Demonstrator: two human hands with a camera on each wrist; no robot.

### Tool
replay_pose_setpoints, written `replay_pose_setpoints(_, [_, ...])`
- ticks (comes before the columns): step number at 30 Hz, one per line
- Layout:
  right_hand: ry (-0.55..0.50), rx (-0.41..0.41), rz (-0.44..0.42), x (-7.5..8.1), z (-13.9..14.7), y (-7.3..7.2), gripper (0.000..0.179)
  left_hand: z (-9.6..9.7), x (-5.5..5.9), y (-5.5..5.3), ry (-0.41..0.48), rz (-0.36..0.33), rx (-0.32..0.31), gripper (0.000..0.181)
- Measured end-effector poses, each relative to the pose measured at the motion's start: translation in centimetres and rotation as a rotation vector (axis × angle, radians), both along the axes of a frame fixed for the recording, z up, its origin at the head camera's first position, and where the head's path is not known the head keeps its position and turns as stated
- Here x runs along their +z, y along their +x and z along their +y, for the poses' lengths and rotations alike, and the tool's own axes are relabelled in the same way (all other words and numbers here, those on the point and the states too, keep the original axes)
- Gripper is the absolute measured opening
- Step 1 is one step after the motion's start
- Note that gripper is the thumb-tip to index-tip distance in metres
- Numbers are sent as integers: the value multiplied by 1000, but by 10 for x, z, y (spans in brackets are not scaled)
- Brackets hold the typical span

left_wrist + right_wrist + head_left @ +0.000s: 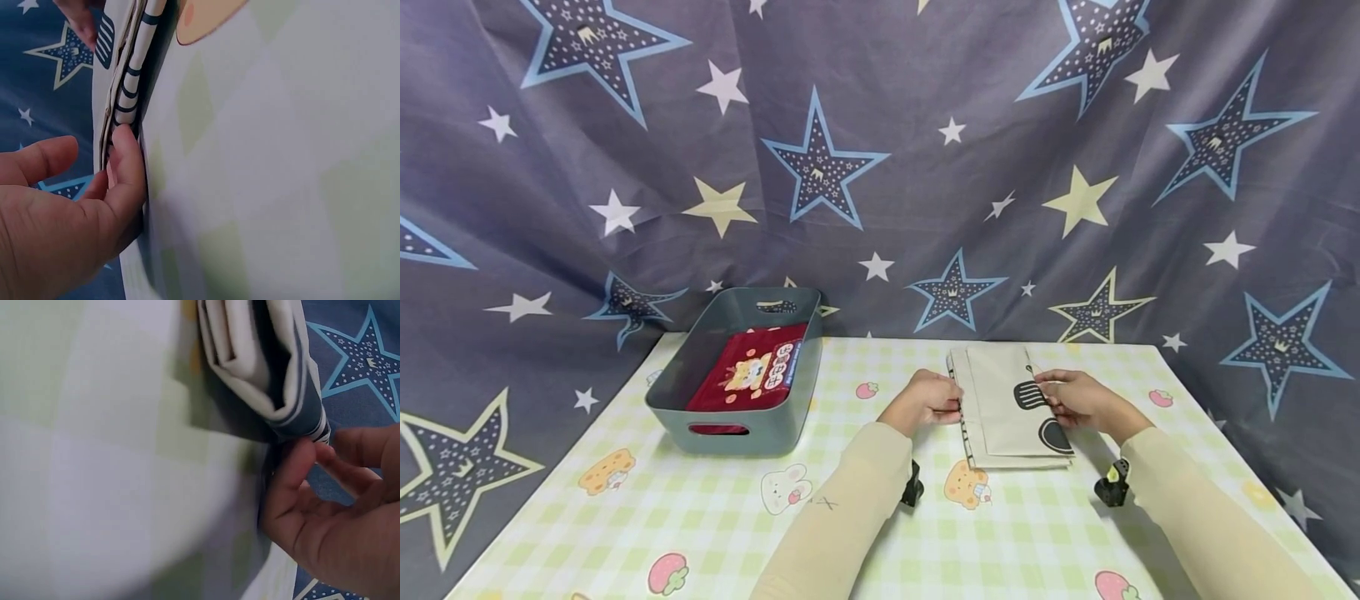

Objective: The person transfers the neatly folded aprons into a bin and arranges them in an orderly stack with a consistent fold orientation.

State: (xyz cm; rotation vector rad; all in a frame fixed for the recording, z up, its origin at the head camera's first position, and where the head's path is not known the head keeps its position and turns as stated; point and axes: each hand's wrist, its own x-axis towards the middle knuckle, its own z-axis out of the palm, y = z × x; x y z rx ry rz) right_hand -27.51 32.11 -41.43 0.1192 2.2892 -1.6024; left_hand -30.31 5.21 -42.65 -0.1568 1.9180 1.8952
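A folded cream cloth [996, 408] lies on the table, printed with a dark slotted spatula and a dark round shape. Stripes run along its left edge. My left hand [931, 396] is at that edge; in the left wrist view, a bent finger touches the striped fold [130, 84] while the thumb [56, 155] stands apart from it. On the opposite side my right hand [1078, 397] pinches the right edge. The right wrist view has its fingertips under the layered folds [275, 369], thumb close above; the other fingertips are partly hidden.
A grey-green bin [737, 437] with handle slots stands at the back left, holding a dark red item [718, 379] with a cartoon animal and a label. A checked cover [722, 517] lies over the table. Behind the table hangs a star-patterned curtain [880, 175].
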Motion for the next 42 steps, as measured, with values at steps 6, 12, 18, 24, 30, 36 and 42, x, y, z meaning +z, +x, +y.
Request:
replay_pose_setpoints(6, [-81, -30, -9, 0, 0, 2, 49, 1, 1, -1, 4, 1, -10, 37])
replay_pose_setpoints(12, [-93, -36, -1, -4, -4, 0, 49, 2, 2, 3, 13, 12, 1, 42])
replay_pose_setpoints(18, [-191, 25, -40, -8, -3, -3, 14, 4, 1, 5, 62, 3, 38, 42])
replay_pose_setpoints(24, [-217, 21, -24, -6, -6, -1, 14, 5, 4, 7, 76, 1, 72, 46])
replay_pose_setpoints(30, [-211, -15, -4, -1, -13, -3, 20, 3, 10, 6, 81, 9, 94, 52])
replay_pose_setpoints(36, [-204, -30, 15, 8, -20, -4, 25, -2, 9, 4, 65, 47, 128, 52])
replay_pose_setpoints(42, [-221, -12, 51, 19, -30, -3, 25, -14, 17, 3, 52, 86, 136, 55])
